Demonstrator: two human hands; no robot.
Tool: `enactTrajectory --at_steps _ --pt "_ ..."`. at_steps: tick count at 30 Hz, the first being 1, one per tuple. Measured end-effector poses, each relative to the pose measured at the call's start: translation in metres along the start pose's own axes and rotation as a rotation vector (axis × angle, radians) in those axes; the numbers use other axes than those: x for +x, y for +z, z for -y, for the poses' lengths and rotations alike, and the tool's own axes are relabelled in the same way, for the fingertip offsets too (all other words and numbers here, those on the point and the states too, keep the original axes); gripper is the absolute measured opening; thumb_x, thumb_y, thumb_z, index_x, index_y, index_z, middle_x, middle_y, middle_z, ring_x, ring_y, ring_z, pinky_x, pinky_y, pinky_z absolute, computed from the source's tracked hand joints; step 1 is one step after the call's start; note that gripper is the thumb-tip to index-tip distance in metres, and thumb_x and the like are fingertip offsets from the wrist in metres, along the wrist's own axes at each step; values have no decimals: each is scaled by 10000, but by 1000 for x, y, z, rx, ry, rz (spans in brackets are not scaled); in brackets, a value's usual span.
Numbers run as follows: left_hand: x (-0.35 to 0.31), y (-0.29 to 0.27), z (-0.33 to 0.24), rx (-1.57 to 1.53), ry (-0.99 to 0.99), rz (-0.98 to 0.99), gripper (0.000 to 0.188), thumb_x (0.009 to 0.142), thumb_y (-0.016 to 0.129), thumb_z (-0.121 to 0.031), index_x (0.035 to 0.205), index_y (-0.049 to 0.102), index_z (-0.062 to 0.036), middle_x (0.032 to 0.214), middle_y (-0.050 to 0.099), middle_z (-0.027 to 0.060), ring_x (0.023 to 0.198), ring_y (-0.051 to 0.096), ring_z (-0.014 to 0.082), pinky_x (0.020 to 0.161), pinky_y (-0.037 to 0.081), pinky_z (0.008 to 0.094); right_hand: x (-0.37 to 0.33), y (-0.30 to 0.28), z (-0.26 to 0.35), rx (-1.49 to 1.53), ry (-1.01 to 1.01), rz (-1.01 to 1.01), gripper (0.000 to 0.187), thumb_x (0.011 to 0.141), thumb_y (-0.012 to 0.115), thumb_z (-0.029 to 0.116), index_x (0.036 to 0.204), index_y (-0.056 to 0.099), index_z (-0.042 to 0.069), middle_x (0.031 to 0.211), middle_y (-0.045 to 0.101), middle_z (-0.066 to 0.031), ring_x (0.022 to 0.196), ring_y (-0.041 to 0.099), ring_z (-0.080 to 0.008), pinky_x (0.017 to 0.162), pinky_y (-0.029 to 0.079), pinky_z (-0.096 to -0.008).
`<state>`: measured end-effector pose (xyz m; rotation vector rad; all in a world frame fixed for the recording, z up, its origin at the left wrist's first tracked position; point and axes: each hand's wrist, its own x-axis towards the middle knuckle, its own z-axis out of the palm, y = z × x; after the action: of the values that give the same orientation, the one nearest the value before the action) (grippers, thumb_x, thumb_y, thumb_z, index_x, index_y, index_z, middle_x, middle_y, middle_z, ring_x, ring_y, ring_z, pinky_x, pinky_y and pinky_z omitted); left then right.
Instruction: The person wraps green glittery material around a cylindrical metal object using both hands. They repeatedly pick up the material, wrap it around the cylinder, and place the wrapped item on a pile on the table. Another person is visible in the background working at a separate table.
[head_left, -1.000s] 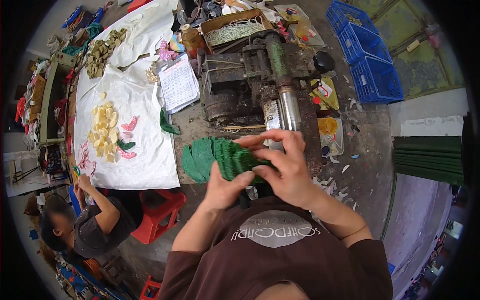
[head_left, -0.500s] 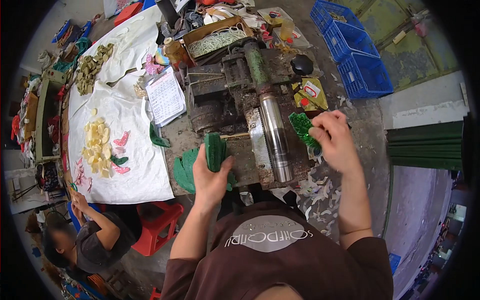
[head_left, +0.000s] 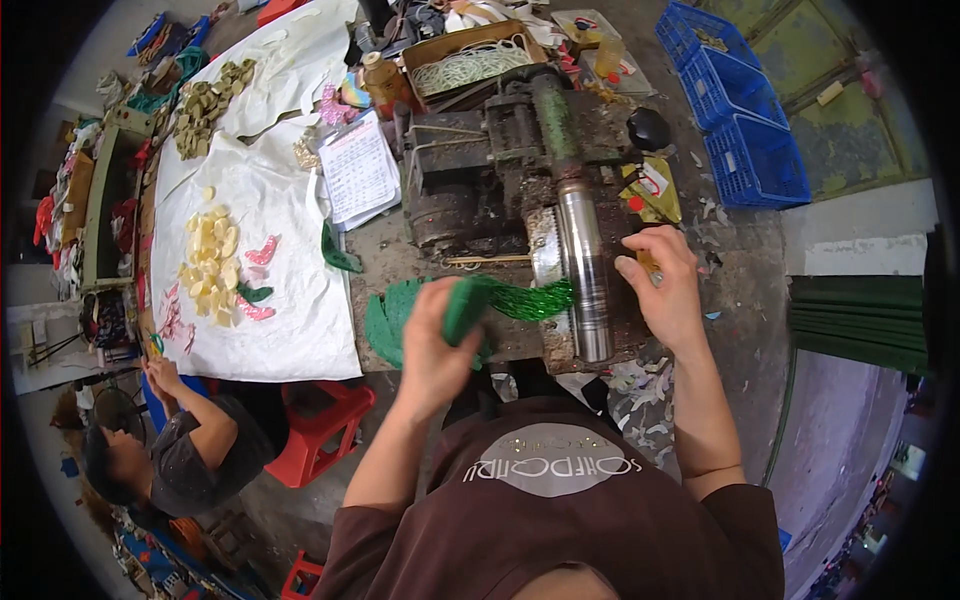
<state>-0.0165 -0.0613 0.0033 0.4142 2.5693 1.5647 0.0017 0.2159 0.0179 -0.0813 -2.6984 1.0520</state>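
My left hand (head_left: 430, 350) is closed around a stack of dark green fabric pieces (head_left: 466, 308), above more green pieces (head_left: 390, 325) on the bench. From the stack a shiny green piece (head_left: 530, 300) reaches across to the left side of a bare metal roller (head_left: 585, 270) on the machine; whether it is held too or only lies there, I cannot tell. My right hand (head_left: 663, 290) is right of the roller, thumb and fingers apart, with nothing visible held.
An old machine (head_left: 450, 180) fills the bench behind the roller. On the left, a white sheet (head_left: 305, 300) carries cream pieces (head_left: 210, 260) and a paper list (head_left: 358, 170). Blue crates (head_left: 755, 165) stand at right; a person (head_left: 205, 430) sits lower left beside a red stool (head_left: 320, 425).
The shiny green piece was in my right hand, right of the roller. It is now on the roller's left, out of that hand. The view has shifted slightly.
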Motion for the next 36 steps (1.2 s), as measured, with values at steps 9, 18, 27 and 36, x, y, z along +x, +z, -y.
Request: enactTrajectory --at_steps 9,18,27,36 --pt "-48 -35 81 733 51 308 558 548 654 59 1092 586 -49 1166 549 88 1026 522 304 850 398 407 -4 9 3 136 -1 -77 162 842 669 96 975 616 21 981 584 -108 924 550 -262 831 419 -360" --pt "-11 -32 9 -109 -119 273 446 711 683 -21 1144 579 12 1207 519 154 1123 538 286 969 415 389 -10 5 39 253 -129 -5 118 849 662 84 948 627 31 856 608 -115 780 578 -277 734 448 -362" --pt "-1 38 -45 -1054 -120 88 479 836 713 -170 1228 506 11 1155 566 124 1100 550 240 1001 406 373 -22 41 78 172 -302 -166 167 741 725 109 860 611 87 1066 552 -91 1033 475 -297 880 318 -441" --pt "9 17 -13 -241 -184 105 319 814 655 -25 1120 566 -17 901 577 27 830 551 142 756 451 264 13 -53 -3 -127 34 237 81 868 616 145 900 619 71 782 615 -41 824 555 -218 902 313 -362"
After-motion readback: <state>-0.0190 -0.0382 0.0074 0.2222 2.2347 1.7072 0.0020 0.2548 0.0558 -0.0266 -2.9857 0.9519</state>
